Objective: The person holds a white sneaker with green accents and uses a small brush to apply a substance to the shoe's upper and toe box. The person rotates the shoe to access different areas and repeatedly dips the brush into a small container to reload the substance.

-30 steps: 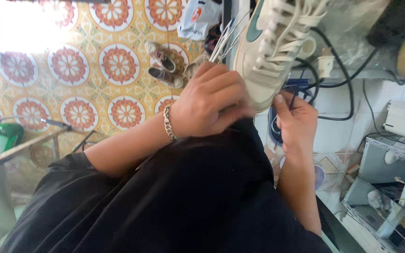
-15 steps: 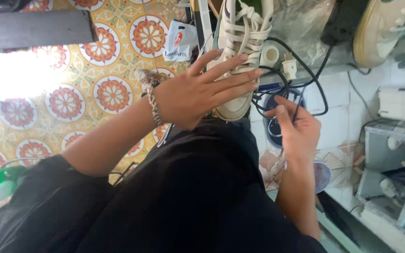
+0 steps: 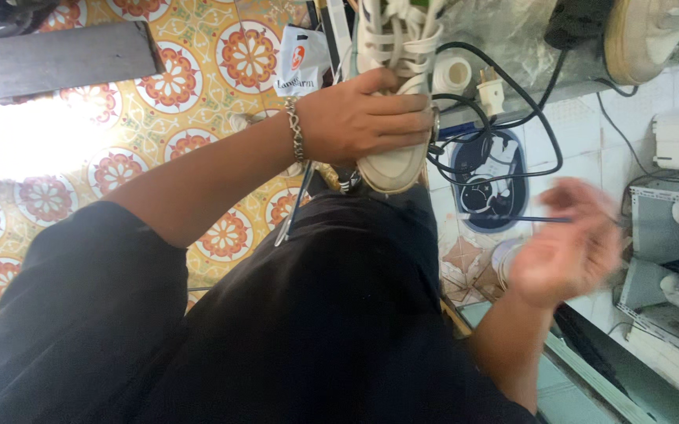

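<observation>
My left hand [image 3: 363, 119], with a chain bracelet on the wrist, grips a white laced sneaker [image 3: 393, 86] across its middle and holds it above my lap, its rounded end toward me. My right hand [image 3: 565, 245] is blurred by motion, apart from the shoe and lower to the right. Its fingers pinch a thin dark rod-like tool [image 3: 504, 218] that points left toward the shoe. My black clothing fills the lower part of the view.
A black cable [image 3: 512, 86] with a white plug [image 3: 490, 93] loops over a tape roll [image 3: 452, 75] and a dark round object on the floor. A white packet [image 3: 300, 61], a second shoe [image 3: 644, 39], a grey board [image 3: 60, 59] and white racks [image 3: 673, 228] surround me on patterned tiles.
The sneaker has turned in my left hand from sole-facing to laces-facing and come lower. My right hand has pulled away from the shoe, down and to the right.
</observation>
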